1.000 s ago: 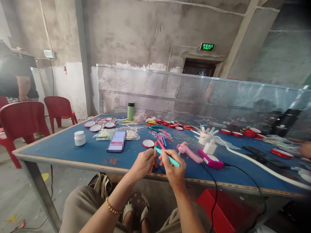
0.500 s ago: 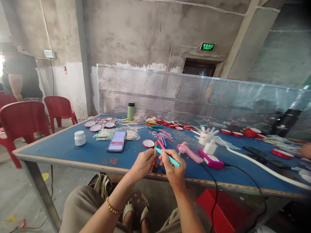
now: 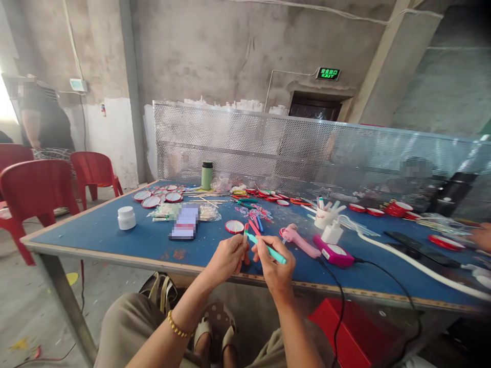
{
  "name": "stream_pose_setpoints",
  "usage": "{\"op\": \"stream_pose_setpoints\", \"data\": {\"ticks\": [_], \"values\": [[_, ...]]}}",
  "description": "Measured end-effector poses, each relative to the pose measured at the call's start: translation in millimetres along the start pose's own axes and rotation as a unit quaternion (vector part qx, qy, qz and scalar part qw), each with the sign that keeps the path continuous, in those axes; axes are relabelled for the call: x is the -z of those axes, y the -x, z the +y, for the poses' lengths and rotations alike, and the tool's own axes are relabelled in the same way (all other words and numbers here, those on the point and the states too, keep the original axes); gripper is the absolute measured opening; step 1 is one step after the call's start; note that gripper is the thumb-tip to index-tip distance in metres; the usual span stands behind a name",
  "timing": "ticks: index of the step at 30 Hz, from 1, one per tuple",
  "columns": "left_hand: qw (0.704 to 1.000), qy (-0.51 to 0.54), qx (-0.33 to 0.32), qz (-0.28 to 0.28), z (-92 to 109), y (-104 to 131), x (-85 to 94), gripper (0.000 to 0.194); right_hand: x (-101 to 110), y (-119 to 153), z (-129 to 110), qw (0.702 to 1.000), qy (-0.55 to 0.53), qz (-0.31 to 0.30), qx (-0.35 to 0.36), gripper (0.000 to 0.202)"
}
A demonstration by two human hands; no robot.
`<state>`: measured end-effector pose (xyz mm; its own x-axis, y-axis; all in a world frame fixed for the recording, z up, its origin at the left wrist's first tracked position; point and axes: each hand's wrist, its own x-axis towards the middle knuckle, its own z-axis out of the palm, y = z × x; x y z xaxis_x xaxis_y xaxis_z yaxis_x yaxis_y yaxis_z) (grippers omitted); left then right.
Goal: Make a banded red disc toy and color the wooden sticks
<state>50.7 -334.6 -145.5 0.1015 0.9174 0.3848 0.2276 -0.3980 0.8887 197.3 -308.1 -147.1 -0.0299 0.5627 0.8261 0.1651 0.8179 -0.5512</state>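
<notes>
My right hand (image 3: 279, 268) grips a teal marker pen (image 3: 276, 255) like a writing tool, its tip pointing up and left. Pinched upright in my left hand (image 3: 228, 255) is a small flat stick (image 3: 246, 230) coloured red and green near its top. The marker's tip is at the stick or very close to it; I cannot tell if they touch. Just beyond my hands lie a round red-rimmed disc (image 3: 234, 226), a red pen (image 3: 253, 227) and a blue pen (image 3: 260, 223).
A pink glue gun (image 3: 301, 241), a magenta box (image 3: 333, 251) and a cup of markers (image 3: 322, 219) stand to the right. A phone (image 3: 184, 222), a white jar (image 3: 126, 218) and a green bottle (image 3: 206, 176) are to the left. At the far right shows another person's hand (image 3: 480, 238).
My right hand and the marker have shifted very slightly right. My left hand keeps its place with the stick. The person standing in the left background has moved a little right.
</notes>
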Motion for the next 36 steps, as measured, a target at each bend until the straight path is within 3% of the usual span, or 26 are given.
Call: {"op": "stream_pose_setpoints", "data": {"ticks": [36], "values": [[1.0, -0.009, -0.002, 0.0, -1.2, -0.5, -0.3, 0.037, -0.2, -1.4, -4.3, 1.0, 0.014, 0.006, 0.001, 0.019]]}}
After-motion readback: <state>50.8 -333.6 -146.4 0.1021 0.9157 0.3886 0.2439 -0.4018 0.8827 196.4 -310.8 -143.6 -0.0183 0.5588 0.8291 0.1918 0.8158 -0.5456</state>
